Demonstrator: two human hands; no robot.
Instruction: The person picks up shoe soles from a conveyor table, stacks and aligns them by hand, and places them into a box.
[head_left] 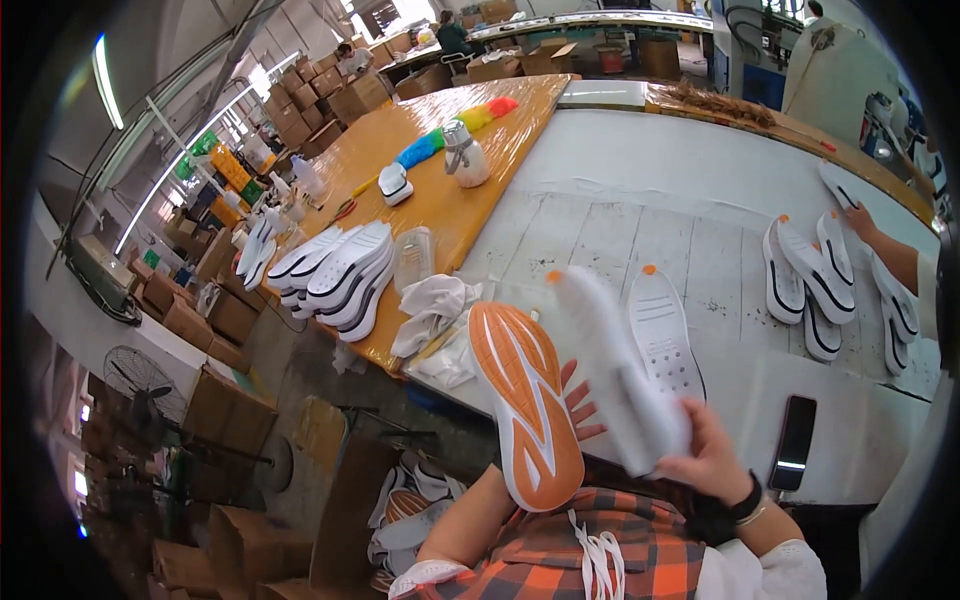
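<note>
An orange-and-white shoe sole point(525, 400) stands tilted in my left hand point(583, 405), its patterned orange underside showing. The fingers of that hand stick out past the sole's right edge; the palm and thumb are hidden behind it. My right hand point(708, 455) grips the lower end of a white shoe sole point(615, 375), which is smeared by motion and has an orange tab at its top. Just behind that one, another white sole point(660, 325) lies on the pale table point(600, 230), with rows of small holes and an orange tab.
Stacked white soles point(345, 270) stand at the left on a wooden table point(420, 110); more soles point(815, 270) lie at the right, near another person's hand point(860, 222). A crumpled white cloth point(432, 310), a phone point(793, 440) and a box of soles point(345, 500) are close by.
</note>
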